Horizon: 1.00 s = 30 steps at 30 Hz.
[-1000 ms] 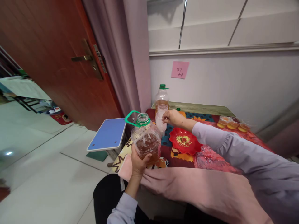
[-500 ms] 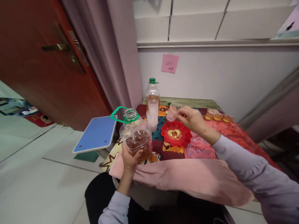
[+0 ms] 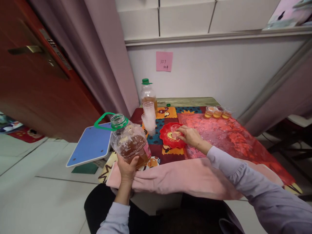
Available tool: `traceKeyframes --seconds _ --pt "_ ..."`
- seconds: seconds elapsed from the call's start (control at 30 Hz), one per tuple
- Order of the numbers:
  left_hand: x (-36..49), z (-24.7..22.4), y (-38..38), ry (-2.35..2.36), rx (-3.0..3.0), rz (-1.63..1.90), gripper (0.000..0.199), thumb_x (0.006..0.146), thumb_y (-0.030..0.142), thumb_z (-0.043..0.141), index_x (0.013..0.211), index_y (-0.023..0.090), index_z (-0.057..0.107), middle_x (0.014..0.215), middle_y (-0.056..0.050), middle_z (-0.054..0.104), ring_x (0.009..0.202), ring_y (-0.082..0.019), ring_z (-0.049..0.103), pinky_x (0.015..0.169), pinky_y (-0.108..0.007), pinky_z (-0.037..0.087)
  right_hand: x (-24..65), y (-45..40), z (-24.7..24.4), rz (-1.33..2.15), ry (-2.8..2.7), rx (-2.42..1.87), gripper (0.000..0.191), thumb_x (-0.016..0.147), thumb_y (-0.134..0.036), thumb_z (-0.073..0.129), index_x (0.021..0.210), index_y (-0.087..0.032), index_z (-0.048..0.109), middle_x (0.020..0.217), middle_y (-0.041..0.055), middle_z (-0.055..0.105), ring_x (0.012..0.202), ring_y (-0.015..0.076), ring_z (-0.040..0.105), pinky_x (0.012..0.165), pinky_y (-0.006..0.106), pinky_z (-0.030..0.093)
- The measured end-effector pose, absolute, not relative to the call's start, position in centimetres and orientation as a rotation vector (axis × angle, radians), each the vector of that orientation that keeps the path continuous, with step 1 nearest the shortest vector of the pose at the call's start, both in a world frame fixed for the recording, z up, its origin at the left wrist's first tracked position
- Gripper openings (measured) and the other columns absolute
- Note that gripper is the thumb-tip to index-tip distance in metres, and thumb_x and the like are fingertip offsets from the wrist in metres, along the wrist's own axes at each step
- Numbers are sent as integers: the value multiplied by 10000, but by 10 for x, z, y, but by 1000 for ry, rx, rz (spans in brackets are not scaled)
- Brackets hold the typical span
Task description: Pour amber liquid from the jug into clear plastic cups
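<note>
My left hand (image 3: 127,167) grips the lower part of a big clear plastic jug (image 3: 131,141) of brown liquid. The jug is uncapped, with a green handle at its neck, and leans to the left. Between the fingertips of my right hand (image 3: 191,136) is a clear plastic cup (image 3: 174,129). This cup is at the red scalloped plate (image 3: 168,143), which has a gold heart on it; whether it touches the plate I cannot tell. Stacks of clear cups (image 3: 149,118) stand between the jug and the plate.
A second jug (image 3: 147,94) with a green cap stands at the back, near a small green cap (image 3: 168,105). Several cups with amber liquid (image 3: 217,113) are at the back right. A pink towel (image 3: 190,178) lies along the front edge; a blue board (image 3: 91,144) is at left.
My right hand has brought the cup down from above the table to the red plate. The jug in my left hand tips further left. The whole view has shifted a little to the right.
</note>
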<state>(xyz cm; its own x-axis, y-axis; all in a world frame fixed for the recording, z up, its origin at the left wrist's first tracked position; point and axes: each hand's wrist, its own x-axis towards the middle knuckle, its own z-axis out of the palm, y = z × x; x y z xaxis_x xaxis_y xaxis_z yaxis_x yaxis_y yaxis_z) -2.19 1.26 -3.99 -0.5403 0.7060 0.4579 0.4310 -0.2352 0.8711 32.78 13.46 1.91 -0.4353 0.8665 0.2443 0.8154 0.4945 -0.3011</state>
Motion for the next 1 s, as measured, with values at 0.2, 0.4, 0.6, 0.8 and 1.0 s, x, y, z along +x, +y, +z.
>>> traceKeyframes --seconds 0.2,0.4,0.6,0.8,1.0 --pt "-18 -29 9 1798 1372 1846 1071 563 821 845 1338 151 531 1290 -215 707 1196 -365 716 1051 -495 565 313 103 36 436 -1649 -1147 315 954 -469 728 1138 -219 774 1047 94 794 771 202 716 751 352 587" --pt "-19 3 5 1763 1391 1688 1118 561 761 887 1419 161 495 1340 -213 696 1250 -381 703 1118 -537 532 213 59 13 1017 -1376 -881 362 953 -507 691 1157 -210 726 1000 78 786 687 159 701 615 286 584" --pt "-21 19 5 1768 1400 1603 1114 545 706 926 1416 173 482 1412 -214 656 1326 -387 665 1149 -538 519 171 54 -10 1113 -1598 -714 754 880 -560 783 1521 -237 552 1435 172 668 1146 299 731 922 445 642" --pt "-11 30 15 1693 1456 1562 1103 486 693 954 1362 189 511 1321 -164 700 1246 -372 705 1100 -526 558 182 61 -18 1153 -1596 -691 871 864 -660 769 1570 -227 499 1462 191 635 1153 322 721 806 412 671" --pt "-2 45 27 1889 1585 1423 957 526 673 943 1270 191 584 1160 -102 741 1072 -333 747 961 -482 617 182 63 -12 1127 -1548 -731 934 763 -738 822 1476 -196 556 1242 162 690 977 277 717 702 356 647"
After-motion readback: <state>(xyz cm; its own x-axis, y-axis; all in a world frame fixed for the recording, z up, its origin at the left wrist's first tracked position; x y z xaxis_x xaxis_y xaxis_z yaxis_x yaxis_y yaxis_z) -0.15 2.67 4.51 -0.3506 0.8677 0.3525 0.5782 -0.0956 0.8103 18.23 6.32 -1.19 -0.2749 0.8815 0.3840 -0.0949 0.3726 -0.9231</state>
